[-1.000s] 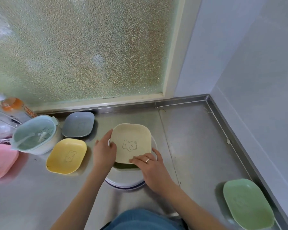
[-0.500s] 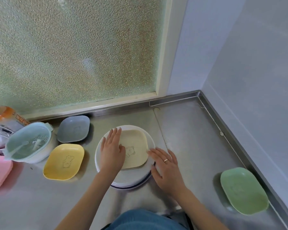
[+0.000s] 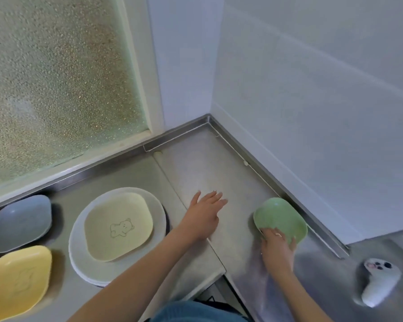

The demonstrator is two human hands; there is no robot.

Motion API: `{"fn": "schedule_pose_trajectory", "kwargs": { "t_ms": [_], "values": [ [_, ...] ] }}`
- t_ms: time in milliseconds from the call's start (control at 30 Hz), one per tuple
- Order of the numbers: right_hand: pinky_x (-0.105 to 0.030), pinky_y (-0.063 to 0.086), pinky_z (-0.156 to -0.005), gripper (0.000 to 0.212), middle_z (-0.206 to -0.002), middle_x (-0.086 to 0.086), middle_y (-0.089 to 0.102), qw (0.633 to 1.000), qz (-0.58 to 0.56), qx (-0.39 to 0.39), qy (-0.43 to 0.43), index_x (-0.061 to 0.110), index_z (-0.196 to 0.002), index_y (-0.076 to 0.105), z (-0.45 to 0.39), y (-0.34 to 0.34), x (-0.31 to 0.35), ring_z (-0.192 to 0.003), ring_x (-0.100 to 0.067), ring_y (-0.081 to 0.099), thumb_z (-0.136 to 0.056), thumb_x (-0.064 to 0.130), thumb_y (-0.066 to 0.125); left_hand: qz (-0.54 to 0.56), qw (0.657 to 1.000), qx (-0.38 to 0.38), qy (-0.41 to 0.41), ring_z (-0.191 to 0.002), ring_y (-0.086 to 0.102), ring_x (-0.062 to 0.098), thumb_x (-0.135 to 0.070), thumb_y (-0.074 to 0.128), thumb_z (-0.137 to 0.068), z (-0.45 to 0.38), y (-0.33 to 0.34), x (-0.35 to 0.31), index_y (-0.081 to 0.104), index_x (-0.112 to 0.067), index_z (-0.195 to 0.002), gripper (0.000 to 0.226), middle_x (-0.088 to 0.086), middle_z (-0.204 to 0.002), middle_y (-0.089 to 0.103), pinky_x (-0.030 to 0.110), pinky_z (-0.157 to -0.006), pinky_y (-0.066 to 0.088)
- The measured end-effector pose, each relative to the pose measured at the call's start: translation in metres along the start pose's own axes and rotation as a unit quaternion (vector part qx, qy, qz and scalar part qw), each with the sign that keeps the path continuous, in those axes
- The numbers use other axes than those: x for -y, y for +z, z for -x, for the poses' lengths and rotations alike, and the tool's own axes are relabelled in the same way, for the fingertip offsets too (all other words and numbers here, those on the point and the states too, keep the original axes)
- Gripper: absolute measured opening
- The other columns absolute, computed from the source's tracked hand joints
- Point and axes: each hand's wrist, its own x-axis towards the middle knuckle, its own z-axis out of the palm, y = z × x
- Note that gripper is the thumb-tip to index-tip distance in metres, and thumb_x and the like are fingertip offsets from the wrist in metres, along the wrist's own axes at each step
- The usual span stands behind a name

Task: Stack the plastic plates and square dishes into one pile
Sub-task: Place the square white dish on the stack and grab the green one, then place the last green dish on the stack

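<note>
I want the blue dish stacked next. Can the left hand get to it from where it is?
Probably yes. The left hand is open and holds nothing, and the blue-grey dish sits uncovered. The pile with the beige dish lies between them, so the arm would likely reach over it.

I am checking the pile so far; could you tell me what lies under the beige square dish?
The beige square dish rests on round white plates; stacked rims show at the near edge. Their centres are covered, so an exact count cannot be made.

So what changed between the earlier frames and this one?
Both hands left the pile: the right hand reached right and gripped the green dish; the left hand now hovers open over the counter. The cream dish stays on the pile; blue and yellow dishes unmoved.
</note>
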Motion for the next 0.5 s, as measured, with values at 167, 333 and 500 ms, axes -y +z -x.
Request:
{"fn": "schedule_pose_trajectory", "kwargs": {
  "t_ms": [167, 333, 500],
  "values": [
    [-0.037, 0.032, -0.098, 0.045, -0.129, -0.002, 0.061, 0.997, -0.062, -0.040, -0.016, 0.022, -0.130, 0.058, 0.001, 0.003, -0.002, -0.119, -0.027, 0.050, -0.090, 0.004, 0.045, 0.062, 0.998, 0.018, -0.007, -0.144, 0.020, 0.010, -0.015, 0.040, -0.091, -0.009, 0.018, -0.012, 0.034, -0.028, -0.142, 0.053, -0.004, -0.154, 0.029, 0.037, -0.118, 0.004],
    [-0.035, 0.032, -0.081, 0.047, -0.102, -0.007, 0.071, 0.963, -0.140, -0.139, -0.182, 0.014, -0.109, 0.072, 0.006, -0.007, 0.039, -0.097, -0.033, 0.062, -0.072, -0.010, 0.057, 0.239, 0.964, -0.055, -0.105, -0.136, 0.038, 0.018, -0.028, 0.044, -0.097, -0.008, 0.003, -0.005, 0.036, -0.017, -0.142, 0.047, 0.004, -0.148, 0.041, 0.027, -0.112, 0.024],
    [-0.022, 0.027, -0.077, 0.030, -0.092, 0.004, 0.070, 0.871, -0.181, -0.217, -0.403, 0.021, -0.101, 0.074, 0.022, -0.032, 0.113, -0.087, -0.013, 0.056, -0.080, 0.012, 0.054, 0.382, 0.870, -0.209, -0.230, -0.103, 0.061, 0.023, -0.023, 0.050, -0.094, 0.016, -0.051, 0.019, 0.047, -0.018, -0.130, 0.037, 0.006, -0.114, 0.063, 0.018, -0.082, 0.047]
  ]
}}
